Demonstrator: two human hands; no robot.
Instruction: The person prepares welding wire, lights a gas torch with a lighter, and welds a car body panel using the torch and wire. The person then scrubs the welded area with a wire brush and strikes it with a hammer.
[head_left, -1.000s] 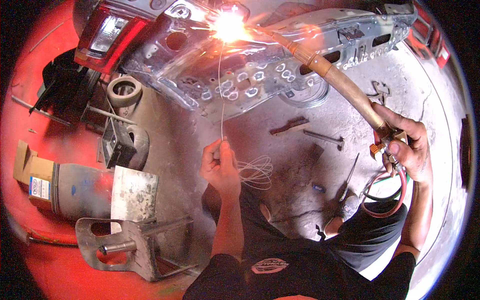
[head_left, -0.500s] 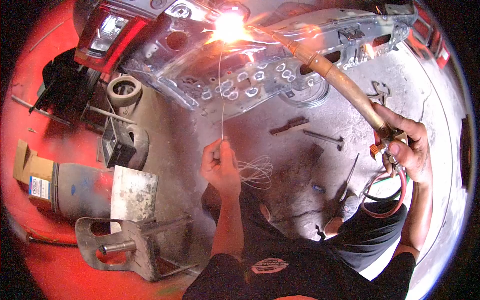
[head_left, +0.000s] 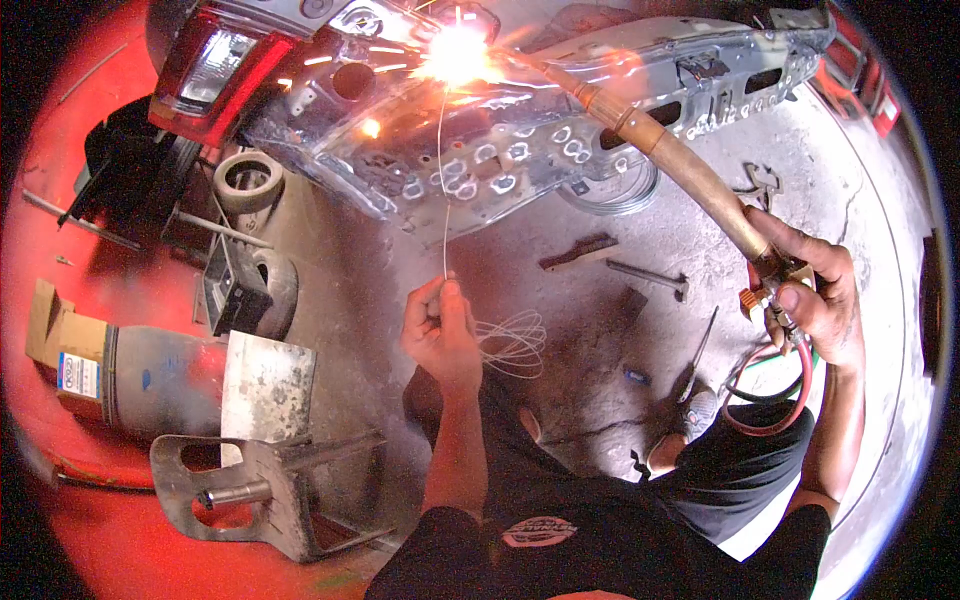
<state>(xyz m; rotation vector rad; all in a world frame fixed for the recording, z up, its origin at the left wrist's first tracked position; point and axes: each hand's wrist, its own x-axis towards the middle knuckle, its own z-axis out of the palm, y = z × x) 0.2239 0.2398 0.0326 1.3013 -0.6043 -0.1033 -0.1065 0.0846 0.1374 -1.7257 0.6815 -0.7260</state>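
Observation:
My left hand (head_left: 443,325) pinches a thin welding wire (head_left: 445,200) that runs straight up to a bright, sparking flame (head_left: 460,52). More of the wire hangs in a loose coil (head_left: 515,343) beside that hand. In my right hand (head_left: 820,285) is a gas welding torch (head_left: 690,178), held at its valve end with the fingers wrapped around it. The torch's tip points at the flame, where glare hides it. Red and dark hoses (head_left: 800,400) drop from its handle. Under the flame lies a bare metal car body panel (head_left: 540,120) with several round weld marks.
A tail light (head_left: 215,70) adjoins the panel at upper left. Along the left stand a roll of tape (head_left: 248,178), a grey cylinder (head_left: 165,378), a cardboard box (head_left: 78,345) and a metal bracket (head_left: 300,490). A brush (head_left: 580,252) and a hammer (head_left: 650,277) lie on the floor.
Sparks now spray farther left from the flame, with one glowing spot lower on the panel. Both hands, the wire and the torch are nearly still.

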